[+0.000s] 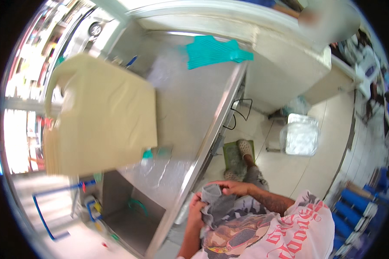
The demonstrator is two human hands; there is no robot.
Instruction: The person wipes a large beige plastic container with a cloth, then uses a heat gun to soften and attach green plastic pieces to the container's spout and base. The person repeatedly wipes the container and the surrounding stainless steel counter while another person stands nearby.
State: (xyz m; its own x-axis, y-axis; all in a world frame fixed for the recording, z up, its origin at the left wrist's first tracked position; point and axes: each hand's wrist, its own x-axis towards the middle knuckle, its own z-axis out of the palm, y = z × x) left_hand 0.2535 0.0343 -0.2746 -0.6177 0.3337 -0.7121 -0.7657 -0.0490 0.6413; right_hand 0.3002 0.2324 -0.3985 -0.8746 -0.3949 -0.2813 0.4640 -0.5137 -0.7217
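Observation:
In front of my waist, a grey cloth (212, 194) is bunched between both hands. My left hand (196, 211) is closed on its left edge, fingers bent around the fabric. My right hand (234, 188) grips its upper right side, with the thumb and fingers partly hidden in the folds. The cloth lies against my printed shirt (255, 228), and I cannot tell where it ends and my camouflage-patterned clothing begins.
Left of me runs a steel counter (190, 90) with a sink (138, 216). A large cream handled container (112, 116) and a teal ribbed piece (214, 52) rest on it. Foil trays (301, 137) sit right of my feet. A green mat (232, 157) lies underfoot.

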